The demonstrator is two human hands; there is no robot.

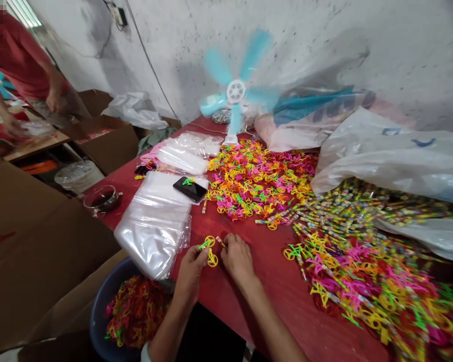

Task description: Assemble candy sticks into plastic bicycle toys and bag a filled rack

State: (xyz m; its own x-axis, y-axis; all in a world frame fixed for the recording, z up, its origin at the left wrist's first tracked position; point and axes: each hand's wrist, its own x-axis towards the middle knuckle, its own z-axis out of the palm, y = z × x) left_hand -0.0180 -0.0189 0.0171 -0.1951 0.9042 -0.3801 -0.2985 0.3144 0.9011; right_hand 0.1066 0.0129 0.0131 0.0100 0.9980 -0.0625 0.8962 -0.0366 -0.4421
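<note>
My left hand (192, 269) pinches a small plastic toy bicycle (212, 258) with yellow wheels and a green part. Close beside it, my right hand (238, 259) grips a thin printed stick (220, 242); only its end shows past the fingers, a short gap from the toy. Both hands are low over the red table (226, 301). Beyond them lies a heap of loose toy bicycles (245, 181) in yellow, pink, green and red. At the right, a pile of printed sticks (335, 213) meets another heap of toy bicycles (370, 291), where some sticks lie among the toys.
Clear plastic bags (151, 221) and a phone (190, 189) lie at the left. A blue basin (98, 322) of toys stands below. A glass cup (102, 199) sits near the table edge. A fan (236, 91) spins behind. Another person (26, 60) stands far left.
</note>
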